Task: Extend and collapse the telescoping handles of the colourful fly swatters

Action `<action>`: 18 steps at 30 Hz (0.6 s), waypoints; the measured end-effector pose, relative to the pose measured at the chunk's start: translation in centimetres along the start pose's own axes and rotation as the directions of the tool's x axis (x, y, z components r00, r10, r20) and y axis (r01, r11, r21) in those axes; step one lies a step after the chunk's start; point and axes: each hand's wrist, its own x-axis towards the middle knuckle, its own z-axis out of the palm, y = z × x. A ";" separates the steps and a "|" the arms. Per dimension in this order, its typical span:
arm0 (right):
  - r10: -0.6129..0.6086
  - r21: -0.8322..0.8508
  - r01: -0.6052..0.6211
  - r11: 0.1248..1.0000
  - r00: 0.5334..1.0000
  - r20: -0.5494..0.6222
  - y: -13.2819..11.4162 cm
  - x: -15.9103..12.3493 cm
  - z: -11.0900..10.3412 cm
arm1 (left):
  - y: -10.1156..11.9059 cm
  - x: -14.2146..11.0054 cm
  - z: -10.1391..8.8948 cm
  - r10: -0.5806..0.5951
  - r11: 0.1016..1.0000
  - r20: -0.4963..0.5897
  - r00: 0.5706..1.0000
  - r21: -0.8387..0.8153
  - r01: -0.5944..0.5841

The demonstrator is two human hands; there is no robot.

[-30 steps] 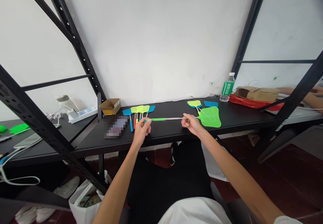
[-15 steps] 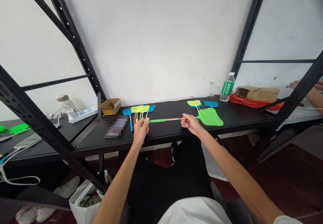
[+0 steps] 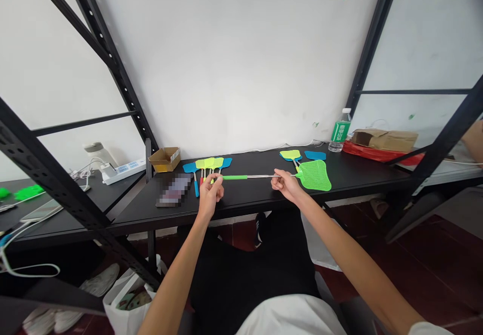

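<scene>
A green fly swatter (image 3: pixel 315 175) with a perforated head and a metal rod stretches sideways between my hands, above the black table's front part. My left hand (image 3: pixel 211 188) is closed on the end of its green grip. The fingers of my right hand (image 3: pixel 285 182) pinch the rod close to the head. Behind my left hand lie several blue and yellow-green fly swatters (image 3: pixel 209 163), partly hidden by that hand. Beyond the held swatter's head lie a yellow-green swatter (image 3: pixel 290 155) over a blue one, and another blue swatter head (image 3: pixel 315 155).
On the black table (image 3: pixel 249 199) stand a small cardboard box (image 3: pixel 165 159), a blurred phone-like object (image 3: pixel 174 190) and a water bottle (image 3: pixel 340 130). A larger cardboard box (image 3: pixel 385 139) sits on red plastic at right. Black shelf posts (image 3: pixel 109 48) frame both sides. Someone's arm shows at the right edge.
The held swatter has turned about its rod, so its head now faces me more squarely. My hands have hardly moved. The other person's hand at right has drawn back.
</scene>
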 end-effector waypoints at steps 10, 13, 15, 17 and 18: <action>0.008 0.014 -0.008 1.000 1.000 -0.007 -0.2 -0.1 0.1 | -0.3 0.0 -0.4 0.016 0.999 0.021 1.000 -0.035 -0.016; 0.007 0.008 -0.007 1.000 1.000 -0.008 -0.1 0.0 0.0 | -0.3 0.1 -0.5 0.007 0.999 0.019 1.000 -0.037 -0.007; 0.005 0.008 -0.005 1.000 1.000 -0.009 0.0 0.0 0.0 | -0.2 0.1 -0.6 0.011 0.999 0.025 1.000 -0.041 -0.010; 0.004 0.007 -0.004 1.000 1.000 -0.005 0.0 0.0 0.0 | -0.2 0.1 -0.5 0.017 0.999 0.031 0.999 -0.044 -0.016; 0.004 0.006 -0.004 1.000 1.000 -0.001 0.0 0.0 0.0 | -0.1 0.1 -0.5 0.017 0.999 0.030 0.999 -0.044 -0.016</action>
